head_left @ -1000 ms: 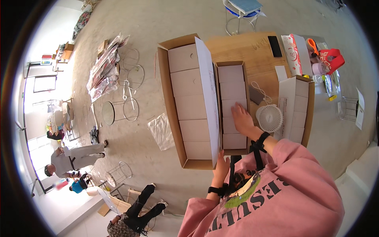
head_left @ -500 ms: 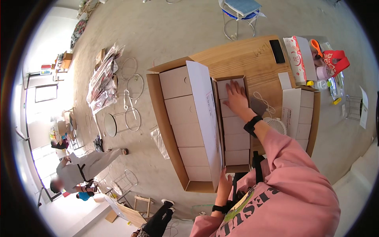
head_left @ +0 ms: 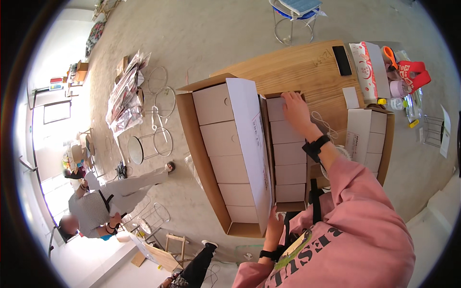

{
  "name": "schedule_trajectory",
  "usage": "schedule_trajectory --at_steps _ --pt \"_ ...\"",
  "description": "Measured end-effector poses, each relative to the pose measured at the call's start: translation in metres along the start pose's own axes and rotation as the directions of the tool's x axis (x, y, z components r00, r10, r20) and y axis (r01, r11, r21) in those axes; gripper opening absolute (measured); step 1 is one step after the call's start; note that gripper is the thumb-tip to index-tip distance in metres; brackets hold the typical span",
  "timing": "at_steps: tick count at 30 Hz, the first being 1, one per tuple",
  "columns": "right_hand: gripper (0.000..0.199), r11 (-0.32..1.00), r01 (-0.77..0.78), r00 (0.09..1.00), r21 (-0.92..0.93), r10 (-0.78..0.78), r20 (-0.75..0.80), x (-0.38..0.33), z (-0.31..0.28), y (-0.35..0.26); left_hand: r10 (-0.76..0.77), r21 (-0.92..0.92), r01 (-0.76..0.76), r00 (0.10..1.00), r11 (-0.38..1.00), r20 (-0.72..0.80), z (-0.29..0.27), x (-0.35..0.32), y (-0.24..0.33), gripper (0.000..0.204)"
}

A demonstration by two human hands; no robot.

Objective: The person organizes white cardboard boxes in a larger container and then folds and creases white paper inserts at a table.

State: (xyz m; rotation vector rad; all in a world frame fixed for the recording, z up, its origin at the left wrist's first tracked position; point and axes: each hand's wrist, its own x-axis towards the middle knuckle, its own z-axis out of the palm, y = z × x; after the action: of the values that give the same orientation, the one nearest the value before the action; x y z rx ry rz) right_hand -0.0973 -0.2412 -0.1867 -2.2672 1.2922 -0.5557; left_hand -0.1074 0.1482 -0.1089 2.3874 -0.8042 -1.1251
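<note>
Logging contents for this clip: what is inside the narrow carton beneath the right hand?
Inside the narrow carton is a row of five pale boxes. The right hand partly covers the farthest one. What the boxes contain, and anything underneath them, is hidden.

ok so the right arm (head_left: 328, 154) is stretched well forward, right hand (head_left: 296, 114) palm down with fingers (head_left: 290, 99) a bit curled, while the left hand (head_left: 275, 228) sits way closer in, fingers pointing forward
</note>
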Motion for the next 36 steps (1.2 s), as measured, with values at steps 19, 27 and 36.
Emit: schedule_trajectory --at_steps 19,27,36 --pt "0.038 0.96 0.159 0.971 -0.23 -0.11 0.213 -0.034 0.007 0.002 0.005 -0.027 -0.008 0.995 1.0 -0.099 0.009 0.0 -0.003 0.032" --pt "0.062 0.949 0.18 0.928 -0.258 -0.077 0.365 -0.043 0.0 -0.01 -0.021 -0.035 0.017 0.99 0.999 -0.141 0.012 -0.003 -0.008 0.03" --pt "0.088 0.941 0.154 0.855 -0.3 0.025 0.518 -0.046 0.007 -0.013 -0.077 0.039 0.082 0.992 0.996 -0.103 0.007 -0.007 -0.003 0.032"
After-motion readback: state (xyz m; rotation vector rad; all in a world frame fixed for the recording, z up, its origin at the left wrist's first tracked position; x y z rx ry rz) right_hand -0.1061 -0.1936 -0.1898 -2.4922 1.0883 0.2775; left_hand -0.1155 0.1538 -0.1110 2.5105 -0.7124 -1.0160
